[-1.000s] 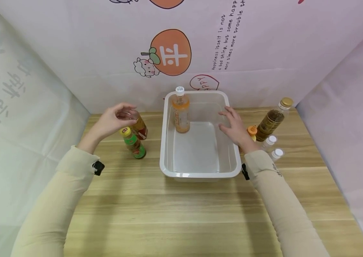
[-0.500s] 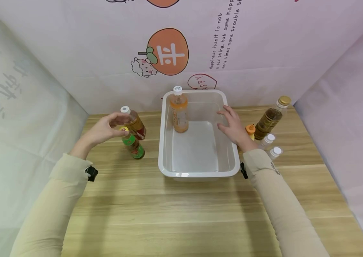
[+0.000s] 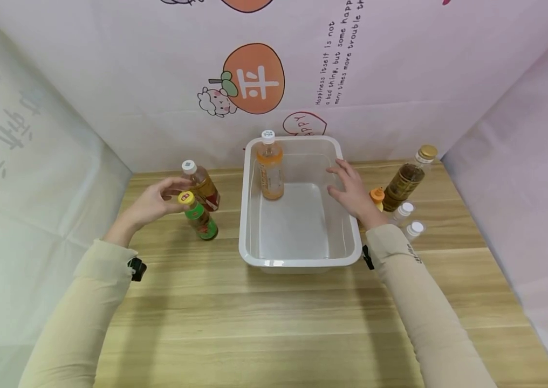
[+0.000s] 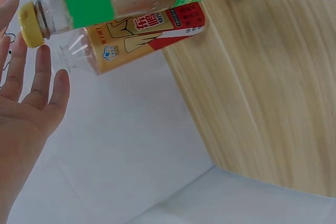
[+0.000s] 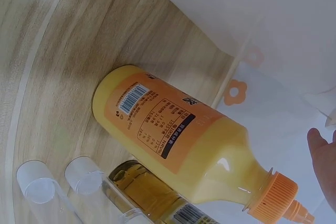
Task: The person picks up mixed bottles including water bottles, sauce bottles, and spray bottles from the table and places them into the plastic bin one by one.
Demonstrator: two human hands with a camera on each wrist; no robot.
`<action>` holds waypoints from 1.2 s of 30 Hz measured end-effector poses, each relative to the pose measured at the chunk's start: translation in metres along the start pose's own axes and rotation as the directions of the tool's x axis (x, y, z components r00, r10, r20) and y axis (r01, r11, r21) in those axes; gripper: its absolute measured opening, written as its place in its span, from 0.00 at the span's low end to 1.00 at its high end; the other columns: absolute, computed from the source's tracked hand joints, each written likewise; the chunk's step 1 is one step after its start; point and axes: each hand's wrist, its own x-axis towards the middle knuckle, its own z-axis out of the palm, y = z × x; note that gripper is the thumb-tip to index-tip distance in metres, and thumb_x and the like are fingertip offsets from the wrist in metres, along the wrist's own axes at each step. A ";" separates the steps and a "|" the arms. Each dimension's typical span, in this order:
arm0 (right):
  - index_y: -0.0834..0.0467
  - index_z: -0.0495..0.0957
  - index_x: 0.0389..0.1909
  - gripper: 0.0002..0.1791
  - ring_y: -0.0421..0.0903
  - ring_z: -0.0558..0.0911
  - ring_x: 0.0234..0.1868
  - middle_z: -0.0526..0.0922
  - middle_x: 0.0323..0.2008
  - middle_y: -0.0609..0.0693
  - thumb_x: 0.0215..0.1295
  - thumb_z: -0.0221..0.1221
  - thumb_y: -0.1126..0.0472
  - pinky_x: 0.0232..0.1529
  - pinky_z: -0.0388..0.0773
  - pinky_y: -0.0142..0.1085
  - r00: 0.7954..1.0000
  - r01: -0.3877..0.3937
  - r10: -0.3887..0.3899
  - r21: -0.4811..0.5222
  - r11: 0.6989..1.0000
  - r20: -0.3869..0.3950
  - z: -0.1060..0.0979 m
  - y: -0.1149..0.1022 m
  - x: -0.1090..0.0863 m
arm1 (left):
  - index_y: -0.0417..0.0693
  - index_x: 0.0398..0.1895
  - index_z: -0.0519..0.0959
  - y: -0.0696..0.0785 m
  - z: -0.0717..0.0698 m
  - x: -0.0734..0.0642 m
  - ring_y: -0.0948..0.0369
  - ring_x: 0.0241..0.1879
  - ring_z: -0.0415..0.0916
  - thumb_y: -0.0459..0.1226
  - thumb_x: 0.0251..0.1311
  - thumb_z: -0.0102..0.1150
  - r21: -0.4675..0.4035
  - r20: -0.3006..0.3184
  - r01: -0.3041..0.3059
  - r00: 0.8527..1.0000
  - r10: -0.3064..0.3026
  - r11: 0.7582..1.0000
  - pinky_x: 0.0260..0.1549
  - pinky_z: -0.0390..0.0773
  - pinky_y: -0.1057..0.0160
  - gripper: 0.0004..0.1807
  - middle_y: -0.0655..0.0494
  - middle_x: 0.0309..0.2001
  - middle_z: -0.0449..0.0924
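My left hand (image 3: pixel 150 205) is at the cap of a small bottle with a green label and yellow cap (image 3: pixel 200 220), fingers spread and slightly bent, holding nothing. Right behind that bottle stands a drink bottle with a white cap (image 3: pixel 206 188); in the left wrist view its red and yellow label (image 4: pixel 147 30) shows. Over the right rim of a pale plastic tub (image 3: pixel 293 264) hovers my right hand (image 3: pixel 351 194), fingers relaxed and with no object in them. An orange drink bottle (image 3: pixel 272 175) stands upright in the tub's back left corner.
Right of the tub stand a yellow squeeze bottle with an orange nozzle cap (image 5: pixel 184 135), a dark amber bottle with a gold cap (image 3: pixel 404 186) and two small clear bottles with white caps (image 3: pixel 404 211). White printed sheets (image 3: pixel 157 81) wall the wooden table (image 3: pixel 274 328).
My left hand has drawn back leftward from the white-capped bottle towards the yellow-capped one, uncovering both caps. The right hand stays nearly still, and the head view has shifted slightly.
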 end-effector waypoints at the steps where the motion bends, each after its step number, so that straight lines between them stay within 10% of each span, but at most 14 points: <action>1: 0.60 0.61 0.68 0.28 0.60 0.41 0.77 0.42 0.77 0.54 0.68 0.51 0.59 0.71 0.46 0.65 1.000 0.000 0.000 -0.004 1.000 0.000 0.000 0.000 0.000 | 0.40 0.68 0.62 0.000 0.000 0.000 0.43 0.65 0.62 0.34 0.56 0.64 -0.007 -0.001 0.002 1.000 -0.002 1.000 0.63 0.67 0.41 0.36 0.40 0.68 0.63; 36: 0.60 0.62 0.67 0.27 0.58 0.40 0.77 0.43 0.77 0.53 0.68 0.51 0.59 0.72 0.45 0.63 1.000 -0.015 0.015 -0.002 1.000 -0.003 -0.001 -0.005 -0.004 | 0.42 0.69 0.60 -0.007 0.009 0.003 0.39 0.64 0.64 0.32 0.60 0.60 -0.055 -0.014 0.027 1.000 -0.028 0.998 0.59 0.72 0.42 0.34 0.36 0.68 0.60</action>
